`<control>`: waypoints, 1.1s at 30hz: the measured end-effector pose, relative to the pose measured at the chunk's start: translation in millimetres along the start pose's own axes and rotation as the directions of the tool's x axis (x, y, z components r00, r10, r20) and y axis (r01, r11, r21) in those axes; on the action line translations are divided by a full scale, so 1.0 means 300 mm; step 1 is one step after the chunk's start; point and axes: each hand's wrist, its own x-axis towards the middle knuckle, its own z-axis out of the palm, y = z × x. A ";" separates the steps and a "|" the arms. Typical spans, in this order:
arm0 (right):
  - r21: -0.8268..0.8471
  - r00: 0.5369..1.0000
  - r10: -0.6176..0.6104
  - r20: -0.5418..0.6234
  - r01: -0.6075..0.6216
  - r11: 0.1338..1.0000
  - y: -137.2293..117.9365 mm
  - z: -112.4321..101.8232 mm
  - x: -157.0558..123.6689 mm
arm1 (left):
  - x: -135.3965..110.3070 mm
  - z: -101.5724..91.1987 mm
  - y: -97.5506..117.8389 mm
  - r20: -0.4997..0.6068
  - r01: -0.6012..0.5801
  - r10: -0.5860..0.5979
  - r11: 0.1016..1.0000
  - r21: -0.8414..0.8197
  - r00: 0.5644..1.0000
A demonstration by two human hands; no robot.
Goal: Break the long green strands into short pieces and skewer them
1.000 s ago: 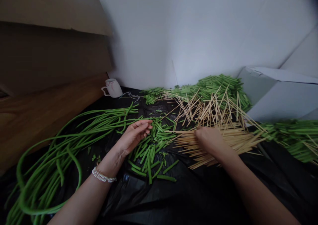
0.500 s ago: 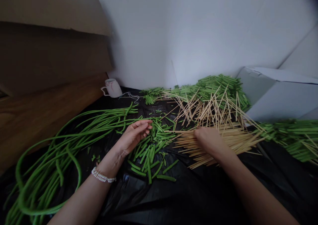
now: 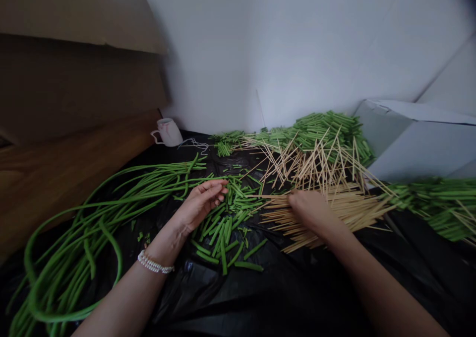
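My left hand (image 3: 201,203), a pearl bracelet (image 3: 153,263) on its wrist, hovers palm up over a pile of short cut green bean pieces (image 3: 226,228); its fingers are loosely curled and hold nothing I can see. My right hand (image 3: 310,209) rests knuckles up on a heap of thin wooden skewers (image 3: 334,198), its fingertips hidden among the sticks, so whether it grips one is unclear. Long uncut green beans (image 3: 92,218) coil on the black plastic sheet (image 3: 260,297) to the left.
Stacks of skewered or cut beans lie at the back (image 3: 320,131) and far right (image 3: 442,203). A white cup (image 3: 168,131) stands by the wall. A cardboard box (image 3: 74,54) and wooden surface (image 3: 55,173) are on the left, a grey box (image 3: 420,138) on the right.
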 end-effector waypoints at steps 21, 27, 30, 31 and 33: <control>-0.004 0.998 -0.052 -0.042 0.052 0.999 0.008 0.009 0.006 | 0.003 0.003 -0.007 0.009 0.012 -0.012 1.000 0.020 1.000; -0.007 0.997 -0.046 -0.060 0.046 0.999 -0.007 -0.007 -0.001 | 0.000 0.004 -0.002 0.006 0.007 -0.007 1.000 0.025 1.000; -0.003 0.991 -0.066 -0.116 0.066 0.998 -0.024 -0.035 -0.011 | -0.003 0.008 -0.001 0.012 -0.006 0.006 0.999 0.042 1.000; -0.003 0.989 -0.073 -0.132 0.074 0.997 -0.028 -0.042 -0.014 | -0.004 0.009 -0.002 0.017 -0.010 0.009 0.999 0.053 1.000; 0.000 0.990 -0.068 -0.123 0.068 0.998 -0.030 -0.045 -0.017 | -0.005 0.011 -0.005 0.028 -0.015 0.013 0.997 0.073 1.000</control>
